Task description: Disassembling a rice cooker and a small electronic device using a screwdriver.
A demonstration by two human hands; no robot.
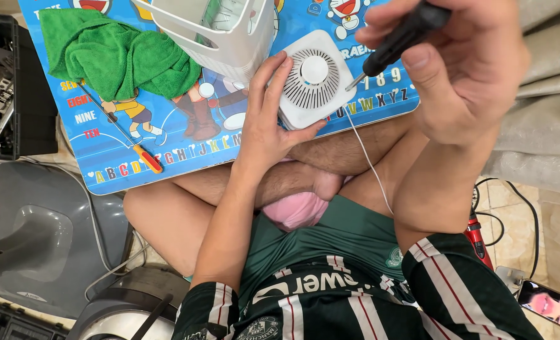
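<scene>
White fan unit (314,79) at mat edge (255,154)

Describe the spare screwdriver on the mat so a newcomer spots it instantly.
Start at the blue cartoon mat. Below the green cloth, a thin screwdriver lies diagonally. Its red-and-yellow handle sets it apart from the black-handled one in the right hand.
</scene>
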